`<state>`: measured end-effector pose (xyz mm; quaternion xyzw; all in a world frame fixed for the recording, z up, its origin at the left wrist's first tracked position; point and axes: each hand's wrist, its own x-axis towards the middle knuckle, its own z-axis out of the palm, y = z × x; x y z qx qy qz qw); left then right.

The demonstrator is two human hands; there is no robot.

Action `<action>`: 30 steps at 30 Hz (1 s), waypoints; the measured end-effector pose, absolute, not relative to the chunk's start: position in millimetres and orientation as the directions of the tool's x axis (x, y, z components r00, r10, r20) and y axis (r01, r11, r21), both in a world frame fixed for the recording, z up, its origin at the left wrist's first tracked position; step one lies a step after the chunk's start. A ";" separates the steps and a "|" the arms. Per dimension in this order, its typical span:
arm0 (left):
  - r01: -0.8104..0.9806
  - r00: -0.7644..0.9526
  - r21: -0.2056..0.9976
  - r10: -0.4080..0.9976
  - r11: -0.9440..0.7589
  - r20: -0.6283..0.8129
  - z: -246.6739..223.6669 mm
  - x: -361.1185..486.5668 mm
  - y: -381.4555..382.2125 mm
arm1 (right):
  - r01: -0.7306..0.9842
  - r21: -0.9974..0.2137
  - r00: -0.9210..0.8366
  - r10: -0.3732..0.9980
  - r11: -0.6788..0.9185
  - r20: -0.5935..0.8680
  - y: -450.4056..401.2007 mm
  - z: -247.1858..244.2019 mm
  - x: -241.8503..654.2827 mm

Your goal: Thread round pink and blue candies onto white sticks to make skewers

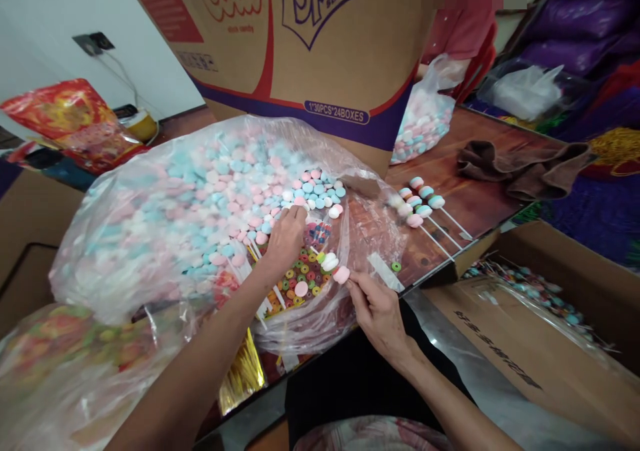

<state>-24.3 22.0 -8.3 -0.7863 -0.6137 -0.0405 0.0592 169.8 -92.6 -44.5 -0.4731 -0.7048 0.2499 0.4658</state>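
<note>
Your right hand [380, 311] at twelve o'clock, fingers pinching a candy stick [329, 262], your left hand [286, 234] at eleven by pastel candies [313, 188], its grip unclear, three loaded sticks [424, 206] on the bench [445, 171] at one, printed carton [340, 64] beyond.

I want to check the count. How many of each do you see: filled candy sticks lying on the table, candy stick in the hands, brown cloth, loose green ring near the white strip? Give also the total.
Filled candy sticks on the table: 3
Candy stick in the right hand: 1
Brown cloth: 1
Loose green ring: 1
Total: 6
</note>
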 end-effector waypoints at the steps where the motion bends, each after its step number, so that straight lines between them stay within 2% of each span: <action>1: 0.971 0.237 -0.041 0.962 -0.234 0.133 -6.8 -23.0 22.9 | 0.431 -0.793 -0.119 0.899 0.430 0.422 -92.8 -44.6 170.1; 5: 0.976 0.218 -0.011 0.969 -0.218 0.119 -3.5 -13.6 30.3 | 0.425 -0.796 -0.128 0.899 0.432 0.419 -92.7 -44.2 170.2; 7: 0.974 0.195 0.091 0.972 -0.208 0.133 -3.6 -10.7 33.4 | 0.422 -0.798 -0.127 0.900 0.430 0.418 -92.3 -43.7 170.1; 9: 0.938 0.127 0.299 0.978 -0.173 0.167 -3.9 -10.9 33.4 | 0.413 -0.804 -0.114 0.900 0.428 0.420 -91.8 -43.6 170.2; 11: 0.782 0.016 0.610 0.983 -0.127 0.184 -3.5 -13.3 29.0 | 0.398 -0.821 -0.092 0.908 0.410 0.409 -91.3 -43.8 170.7; 13: 0.450 -0.090 0.891 0.989 -0.063 0.116 -1.5 -16.1 19.7 | 0.392 -0.839 -0.069 0.921 0.377 0.382 -90.8 -44.1 171.3; 14: 0.251 -0.115 0.968 0.992 -0.020 0.051 0.0 -17.1 13.3 | 0.391 -0.846 -0.063 0.928 0.361 0.367 -90.6 -44.2 171.6; 16: -0.078 -0.114 0.994 0.990 0.072 -0.081 3.5 -17.4 -1.9 | 0.392 -0.856 -0.059 0.938 0.336 0.342 -90.3 -44.2 171.9; 17: -0.182 -0.111 0.977 0.985 0.108 -0.130 5.0 -16.8 -10.1 | 0.390 -0.860 -0.060 0.941 0.330 0.334 -90.1 -44.2 171.9; 20: -0.328 -0.121 0.934 0.974 0.142 -0.190 5.9 -12.7 -33.0 | 0.391 -0.863 -0.075 0.945 0.321 0.318 -90.0 -44.4 171.6; 25: -0.343 -0.164 0.936 0.977 0.076 -0.140 -4.4 -5.6 -54.3 | 0.420 -0.845 -0.113 0.943 0.330 0.312 -90.2 -45.1 172.2; 30: -0.197 -0.255 0.977 0.966 -0.087 0.035 -16.1 -3.8 -58.7 | 0.425 -0.834 -0.145 0.936 0.351 0.320 -90.9 -42.8 173.5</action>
